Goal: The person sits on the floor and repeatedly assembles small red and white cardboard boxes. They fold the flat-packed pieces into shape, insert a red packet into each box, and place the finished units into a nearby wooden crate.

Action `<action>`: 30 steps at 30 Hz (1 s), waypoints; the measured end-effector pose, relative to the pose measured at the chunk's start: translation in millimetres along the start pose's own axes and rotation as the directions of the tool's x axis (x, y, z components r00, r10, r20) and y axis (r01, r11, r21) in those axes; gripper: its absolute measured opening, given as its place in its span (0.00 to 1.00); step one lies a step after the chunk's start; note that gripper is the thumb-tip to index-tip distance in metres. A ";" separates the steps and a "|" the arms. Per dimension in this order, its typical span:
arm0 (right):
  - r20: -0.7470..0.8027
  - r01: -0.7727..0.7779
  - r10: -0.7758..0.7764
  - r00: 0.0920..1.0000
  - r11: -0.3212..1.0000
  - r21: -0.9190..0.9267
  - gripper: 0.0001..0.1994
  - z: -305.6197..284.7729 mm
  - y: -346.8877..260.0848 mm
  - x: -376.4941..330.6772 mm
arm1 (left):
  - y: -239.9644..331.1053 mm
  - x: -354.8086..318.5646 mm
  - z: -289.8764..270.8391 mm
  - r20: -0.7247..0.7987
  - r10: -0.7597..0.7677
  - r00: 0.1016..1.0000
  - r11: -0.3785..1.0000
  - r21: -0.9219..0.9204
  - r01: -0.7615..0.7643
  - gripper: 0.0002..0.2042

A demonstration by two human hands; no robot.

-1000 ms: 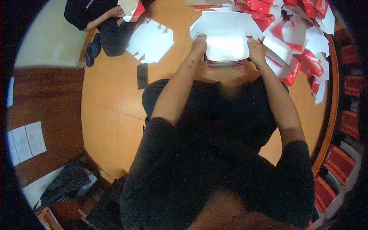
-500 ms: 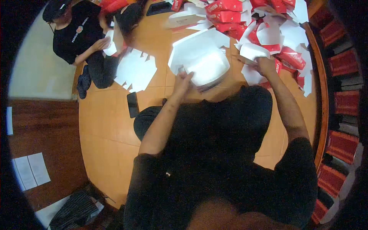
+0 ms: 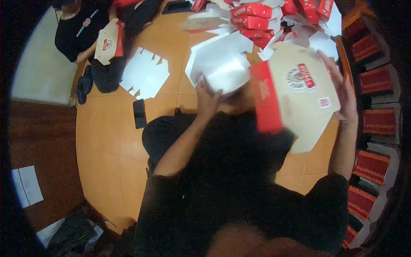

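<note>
My left hand (image 3: 209,97) grips the near left edge of a white-faced cardboard carton (image 3: 220,64), its flaps spread and its inside turned up. To the right, my right hand (image 3: 344,96) holds a partly folded food carton (image 3: 295,92) by its right edge, raised over my leg. That carton shows a cream outer face with a printed emblem and a red side panel. Some of my right fingers are hidden behind it, and its near left side is blurred.
Red and white cartons (image 3: 252,19) lie heaped at the far right. A flat white blank (image 3: 145,75) and a black phone (image 3: 139,113) lie on the tiled floor. At far left, a co-worker holds another carton (image 3: 107,43). Red-striped panels (image 3: 372,167) line the right side.
My right hand has brought a carton from the heap toward me, its cream outside now showing. My left hand stays at the white-faced carton. The co-worker's carton now shows its printed side.
</note>
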State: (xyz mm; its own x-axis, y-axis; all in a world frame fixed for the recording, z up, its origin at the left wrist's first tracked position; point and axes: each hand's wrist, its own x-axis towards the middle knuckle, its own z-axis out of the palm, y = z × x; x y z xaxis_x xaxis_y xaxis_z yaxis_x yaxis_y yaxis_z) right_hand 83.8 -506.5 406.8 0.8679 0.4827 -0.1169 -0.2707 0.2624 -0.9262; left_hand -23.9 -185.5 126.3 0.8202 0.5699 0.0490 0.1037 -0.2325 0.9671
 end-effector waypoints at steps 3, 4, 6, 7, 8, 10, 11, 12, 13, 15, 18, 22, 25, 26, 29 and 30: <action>0.039 0.108 -0.103 0.994 0.979 -0.174 0.25 -15.8 106.8 11.5 | -11.6 3.6 4.4 0.075 0.031 0.997 0.994 0.098 -0.038 0.37; 0.034 0.153 -0.158 0.987 0.837 -0.525 0.24 -19.1 148.3 15.1 | -21.9 12.1 6.4 0.115 0.034 0.993 0.993 0.106 -0.047 0.36; 0.296 0.225 -0.022 0.955 0.707 -0.670 0.26 22.4 218.0 10.1 | -45.2 22.6 6.7 0.081 0.148 0.986 0.976 0.149 -0.159 0.36; 0.362 0.216 0.125 0.924 0.612 -0.761 0.26 41.1 233.4 5.3 | -44.4 21.6 5.3 0.068 0.128 0.989 0.988 0.077 -0.133 0.35; 0.397 0.222 0.269 0.878 0.505 -0.834 0.26 60.2 244.7 -0.9 | -39.3 20.9 2.9 0.063 0.112 0.992 0.994 0.005 -0.112 0.34; 0.463 0.332 0.281 0.841 0.408 -0.851 0.24 64.3 272.1 10.6 | -11.7 23.9 -1.1 0.127 0.054 0.990 0.984 -0.174 -0.031 0.32; 0.501 0.384 0.265 0.824 0.390 -0.837 0.23 64.8 283.0 20.3 | 3.2 25.8 -6.6 0.155 0.026 0.988 0.968 -0.251 0.014 0.30; 0.535 0.434 0.250 0.807 0.363 -0.824 0.22 65.7 290.1 29.0 | 9.7 28.1 -6.8 0.183 0.005 0.983 0.939 -0.338 0.058 0.29; 0.565 0.474 0.209 0.799 0.360 -0.804 0.21 61.4 292.8 37.3 | 2.1 35.6 -4.7 0.155 0.063 0.986 0.954 -0.299 -0.014 0.29; 0.535 0.422 0.256 0.805 0.388 -0.820 0.20 62.1 283.1 48.8 | -33.3 48.5 -15.5 0.158 0.102 0.982 0.986 -0.147 -0.079 0.29; 0.278 0.018 0.428 0.860 0.519 -0.855 0.20 59.6 236.5 45.6 | -26.7 44.3 -17.0 0.254 0.055 0.966 0.964 -0.266 0.015 0.29; 0.020 -0.309 0.366 0.930 0.812 -0.495 0.21 48.5 223.6 25.2 | 22.1 33.6 -16.5 0.300 -0.035 0.953 0.998 -0.042 0.050 0.26; -0.075 -0.326 0.319 0.945 0.938 -0.122 0.21 67.1 215.4 17.7 | -7.4 39.0 -26.8 0.140 0.040 0.989 0.983 -0.183 -0.014 0.26; -0.065 -0.268 0.261 0.963 0.946 -0.183 0.22 64.9 215.0 19.2 | -16.3 40.7 -28.9 0.056 0.110 0.992 0.980 -0.172 -0.099 0.26; -0.049 -0.042 0.022 0.999 0.887 -0.461 0.28 43.9 219.3 22.4 | 34.6 17.2 -45.1 0.094 0.039 0.995 0.780 -0.625 0.028 0.29; -0.009 0.056 -0.077 0.997 0.790 -0.611 0.31 40.0 221.8 22.2 | 50.6 5.0 -55.1 0.106 0.077 0.991 0.619 -0.785 0.036 0.29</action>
State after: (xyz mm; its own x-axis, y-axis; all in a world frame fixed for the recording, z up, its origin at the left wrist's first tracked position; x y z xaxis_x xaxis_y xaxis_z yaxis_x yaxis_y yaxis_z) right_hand 26.3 -404.2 213.1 0.8898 0.4537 -0.0484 0.0889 -0.2764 -0.9569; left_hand -45.6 -151.0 189.3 0.8807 0.4638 0.0967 -0.3480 0.4946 0.7964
